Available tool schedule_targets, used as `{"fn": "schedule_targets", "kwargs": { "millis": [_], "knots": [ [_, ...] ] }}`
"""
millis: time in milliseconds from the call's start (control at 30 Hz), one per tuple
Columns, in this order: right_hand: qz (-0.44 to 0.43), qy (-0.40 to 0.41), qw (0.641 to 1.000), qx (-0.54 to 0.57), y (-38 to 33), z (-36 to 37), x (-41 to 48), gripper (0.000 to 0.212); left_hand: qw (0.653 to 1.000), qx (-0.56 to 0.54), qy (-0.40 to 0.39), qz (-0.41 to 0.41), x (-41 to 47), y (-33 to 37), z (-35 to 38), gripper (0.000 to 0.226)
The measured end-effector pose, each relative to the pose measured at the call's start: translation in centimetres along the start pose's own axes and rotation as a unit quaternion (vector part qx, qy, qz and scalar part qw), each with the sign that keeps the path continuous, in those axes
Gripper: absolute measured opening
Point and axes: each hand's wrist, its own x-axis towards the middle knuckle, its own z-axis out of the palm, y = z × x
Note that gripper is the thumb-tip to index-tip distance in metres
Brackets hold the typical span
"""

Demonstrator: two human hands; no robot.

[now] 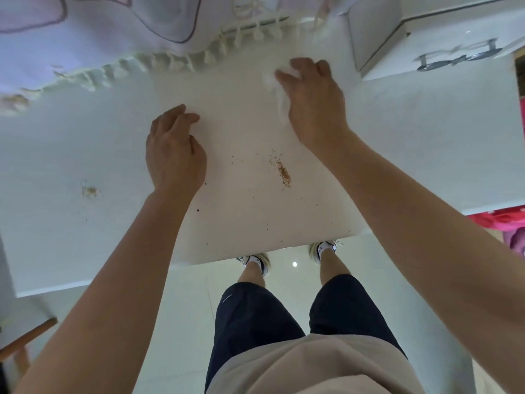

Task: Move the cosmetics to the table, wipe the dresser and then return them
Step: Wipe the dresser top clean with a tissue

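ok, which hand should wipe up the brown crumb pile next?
Right. The right hand holds the white crumpled tissue, and the brown crumb pile lies close by on the white dresser top; the left hand holds nothing.

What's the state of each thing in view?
Left hand, fingers loosely curled, resting on dresser top, holding nothing.
Right hand, gripping white tissue against the surface.
Dresser top, no cosmetics in view, not yet clean.
Brown crumbs, scattered, unwiped.
Brownish stain, unwiped.
Drawer, closed.
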Motion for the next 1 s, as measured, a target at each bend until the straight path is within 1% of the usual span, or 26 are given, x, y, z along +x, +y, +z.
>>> {"fn": "schedule_targets", "kwargs": {
  "millis": [33, 67, 100, 133, 167, 200, 233, 300, 367, 400, 433, 467, 500, 533, 600, 667, 700, 733, 800, 867, 933, 967, 1000],
  "knots": [
    [0.057, 0.014, 0.998, -0.023, 0.7, -0.2, 1.2, 0.056, 1.0, 0.014, -0.006, -0.011, -0.2, -0.5, -0.2, 0.051],
    [0.12, 0.01, 0.992, -0.044, 1.3, -0.2, 2.3, 0.055, 0.999, 0.029, -0.013, -0.024, -0.5, -1.0, -0.4, 0.051],
    [0.176, -0.012, 0.983, -0.052, 1.7, -0.2, 3.3, 0.058, 0.998, 0.043, -0.02, -0.034, -0.8, -1.2, -0.4, 0.05],
    [0.211, -0.038, 0.976, -0.043, 1.4, 0.0, 4.0, 0.064, 0.997, 0.055, -0.023, -0.039, -1.1, -1.5, -0.5, 0.051],
    [0.219, -0.055, 0.974, -0.025, 0.6, 0.4, 4.4, 0.068, 0.997, 0.061, -0.026, -0.041, -1.5, -1.6, -0.5, 0.051],
    [0.197, -0.059, 0.979, -0.005, -0.7, 0.8, 4.7, 0.069, 0.997, 0.061, -0.029, -0.041, -1.7, -1.7, -0.5, 0.053],
    [0.149, -0.052, 0.987, 0.013, -2.2, 1.3, 4.6, 0.067, 0.997, 0.058, -0.033, -0.043, -1.9, -1.8, -0.4, 0.054],
    [0.013, -0.04, 0.998, 0.05, -5.6, 2.4, 3.8, 0.063, 0.997, 0.053, -0.033, -0.047, -1.8, -1.8, -0.2, 0.054],
    [-0.123, -0.069, 0.988, 0.058, -8.0, 2.6, 1.8, 0.061, 0.997, 0.051, -0.02, -0.052, -1.5, -1.7, -0.1, 0.053],
    [-0.175, -0.084, 0.98, 0.049, -8.5, 2.6, 0.6, 0.06, 0.997, 0.05, -0.014, -0.054, -1.5, -1.7, 0.0, 0.052],
    [-0.201, -0.087, 0.975, 0.043, -8.3, 2.4, -0.3, 0.059, 0.997, 0.049, -0.011, -0.055, -1.5, -1.8, 0.0, 0.052],
    [-0.203, -0.077, 0.975, 0.039, -7.5, 2.1, -0.9, 0.06, 0.997, 0.049, -0.011, -0.052, -1.6, -1.8, 0.0, 0.052],
    [-0.18, -0.063, 0.981, 0.031, -6.3, 1.6, -1.0, 0.06, 0.998, 0.05, -0.012, -0.049, -1.6, -1.9, 0.0, 0.053],
    [-0.138, -0.046, 0.989, 0.017, -4.8, 1.3, -0.9, 0.06, 0.997, 0.053, -0.015, -0.045, -1.6, -1.9, 0.1, 0.054],
    [0.001, -0.007, 1.0, -0.021, -1.0, 0.5, -0.8, 0.058, 0.997, 0.06, -0.024, -0.037, -1.7, -2.0, 0.1, 0.055],
    [0.146, 0.013, 0.989, -0.012, 1.9, 0.0, -0.7, 0.054, 0.997, 0.062, -0.028, -0.036, -1.7, -2.2, 0.1, 0.057],
    [0.18, 0.013, 0.984, 0.0, 2.3, 0.2, -0.6, 0.051, 0.997, 0.062, -0.029, -0.036, -1.7, -2.3, 0.0, 0.057],
    [0.184, 0.012, 0.983, 0.003, 1.9, 0.4, -0.3, 0.05, 0.997, 0.062, -0.029, -0.033, -1.8, -2.3, 0.0, 0.058],
    [0.13, -0.006, 0.991, 0.015, -0.7, 0.8, 0.1, 0.054, 0.997, 0.059, -0.028, -0.03, -1.8, -2.2, 0.0, 0.057],
    [0.03, -0.039, 0.998, 0.044, -4.7, 1.4, -0.5, 0.058, 0.997, 0.055, -0.029, -0.034, -1.8, -2.1, 0.0, 0.057],
    [-0.074, -0.075, 0.99, 0.097, -7.7, 2.0, -1.9, 0.055, 0.997, 0.056, -0.036, -0.035, -1.8, -2.2, -0.1, 0.058],
    [-0.109, -0.094, 0.98, 0.14, -8.1, 2.0, -2.5, 0.053, 0.997, 0.052, -0.042, -0.037, -1.8, -2.2, -0.1, 0.058],
    [-0.117, -0.094, 0.971, 0.184, -7.6, 1.7, -2.9, 0.052, 0.997, 0.042, -0.047, -0.043, -1.7, -2.2, -0.3, 0.058]
  ]
}}
